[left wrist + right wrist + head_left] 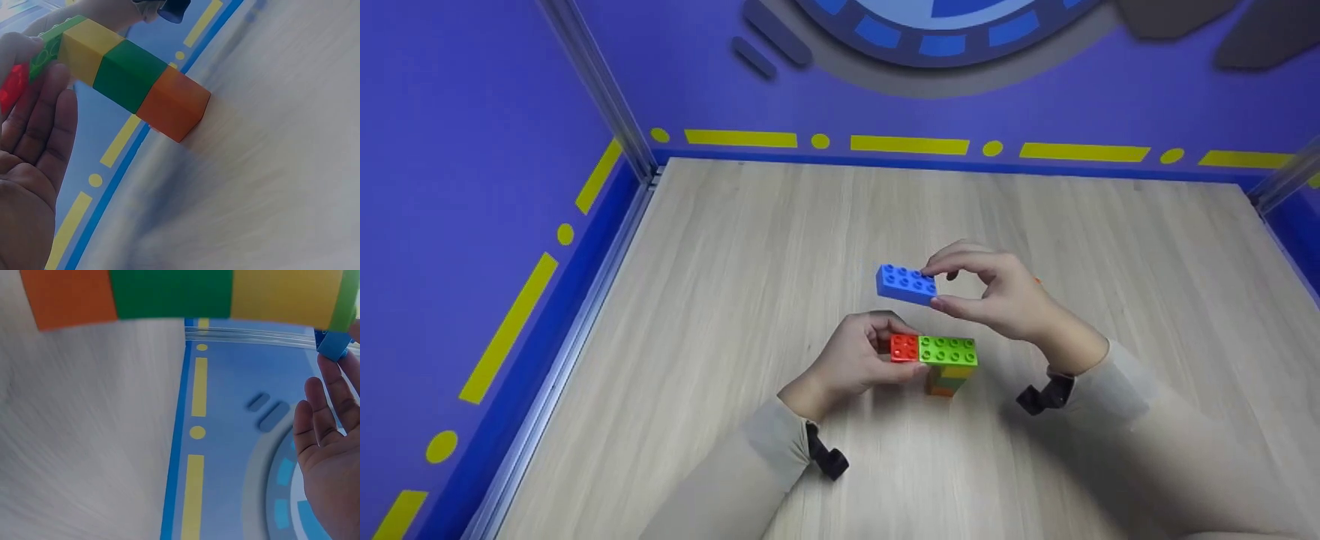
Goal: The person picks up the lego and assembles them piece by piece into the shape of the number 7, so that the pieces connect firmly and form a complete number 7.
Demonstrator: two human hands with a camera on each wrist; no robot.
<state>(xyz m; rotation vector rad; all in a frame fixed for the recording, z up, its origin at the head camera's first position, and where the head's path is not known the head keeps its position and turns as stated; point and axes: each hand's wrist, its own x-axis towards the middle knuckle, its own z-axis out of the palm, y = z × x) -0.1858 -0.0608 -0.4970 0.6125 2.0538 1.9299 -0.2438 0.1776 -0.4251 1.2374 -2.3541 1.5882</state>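
Observation:
A small tower of toy building bricks stands upright on the table. From top to bottom it has a lime green brick (948, 351), a yellow brick (90, 50), a dark green brick (130, 76) and an orange brick (175, 104). Beside the lime brick's left end is a red brick (904, 348); how they join cannot be told. My left hand (859, 356) grips the red brick between thumb and fingers, the thumb tip reaching the lime brick. Above and behind the tower, my right hand (1001, 292) pinches one end of a blue brick (906, 284), studs up, apart from the tower.
The pale wooden table (720, 247) has a metal rail (577, 330) along its left edge. Purple-blue walls (720, 97) with yellow marks rise behind and at the left. A bit of something orange (1038, 280) shows behind my right hand.

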